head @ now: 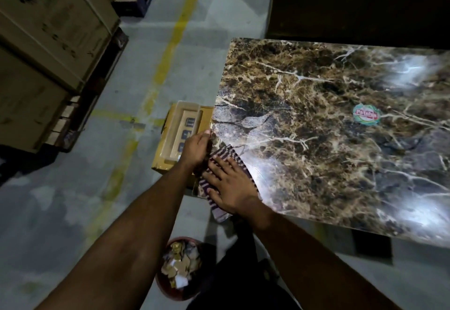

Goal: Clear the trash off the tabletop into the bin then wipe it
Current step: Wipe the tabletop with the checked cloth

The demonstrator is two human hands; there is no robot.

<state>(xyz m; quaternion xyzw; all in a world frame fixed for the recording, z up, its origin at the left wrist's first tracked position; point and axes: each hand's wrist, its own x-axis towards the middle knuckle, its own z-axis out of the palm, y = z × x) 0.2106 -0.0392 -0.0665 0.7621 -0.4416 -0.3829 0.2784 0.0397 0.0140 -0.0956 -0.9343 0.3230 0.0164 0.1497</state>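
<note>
The cloth [227,163] is dark with pale stripes, kinda rumpled, sitting on the counter [316,124] at its near-left corner and hanging over the edge. Right hand [231,184] presses flat on it, fingers spread. Left hand [197,149] cups at the counter edge, touching the cloth. Bin [179,267] on the floor is full of scraps.

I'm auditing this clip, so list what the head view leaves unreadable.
- Left hand palm: faces away at the table edge, so any held crumbs are hidden.
- Cloth: largely covered by the right hand.
- Bin: dim, contents indistinct.
- Sticker: text blurred.
</note>
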